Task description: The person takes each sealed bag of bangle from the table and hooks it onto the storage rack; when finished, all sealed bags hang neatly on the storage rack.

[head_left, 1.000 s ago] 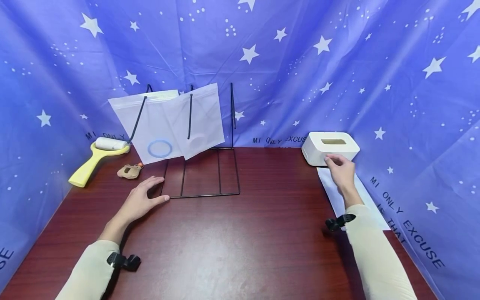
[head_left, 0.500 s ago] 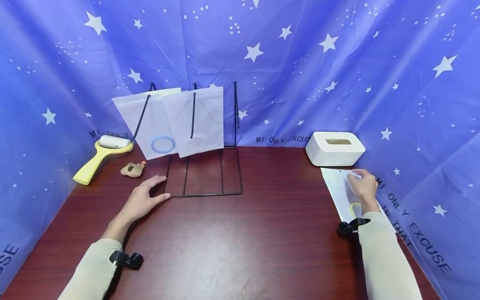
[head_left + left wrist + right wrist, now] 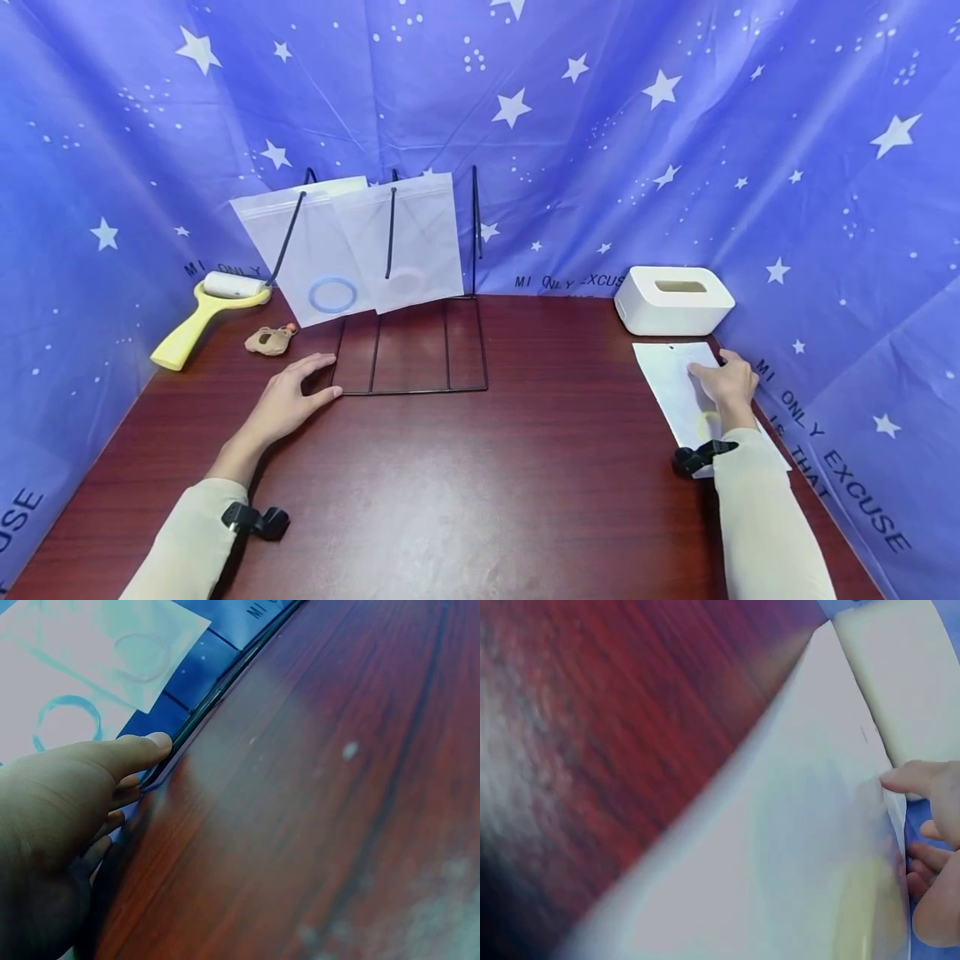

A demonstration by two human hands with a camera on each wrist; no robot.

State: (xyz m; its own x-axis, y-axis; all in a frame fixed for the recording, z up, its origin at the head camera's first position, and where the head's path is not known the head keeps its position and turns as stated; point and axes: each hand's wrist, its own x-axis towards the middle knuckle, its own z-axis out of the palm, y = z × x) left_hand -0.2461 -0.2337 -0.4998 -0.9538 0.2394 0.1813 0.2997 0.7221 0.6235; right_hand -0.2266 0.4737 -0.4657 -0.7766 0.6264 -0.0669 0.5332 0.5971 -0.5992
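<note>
My left hand (image 3: 281, 404) lies by the near left corner of a black wire rack (image 3: 412, 392), thumb tip at the corner and fingers along its left side. Two translucent zip bags hang overlapping on the rack's hooks: one (image 3: 277, 242) with a blue ring, the other (image 3: 431, 233) with a pale ring. Over at the right, my right hand (image 3: 727, 385) pinches the right edge of a white zip bag (image 3: 663, 379) lying on the table, a yellow ring inside it. The right wrist view shows the thumb on top of this bag (image 3: 802, 795), fingers curled beyond its edge.
A white box (image 3: 667, 312) with a slot in its top stands just behind the flat bag. At the left are a yellow-handled roller (image 3: 183, 337) and a small brown item (image 3: 270, 341) with an orange bead. Star-patterned blue cloth surrounds the table (image 3: 450, 500).
My right hand has moved from in front of the white box down onto the flat bag and round to its right edge. The left hand has kept its place at the rack.
</note>
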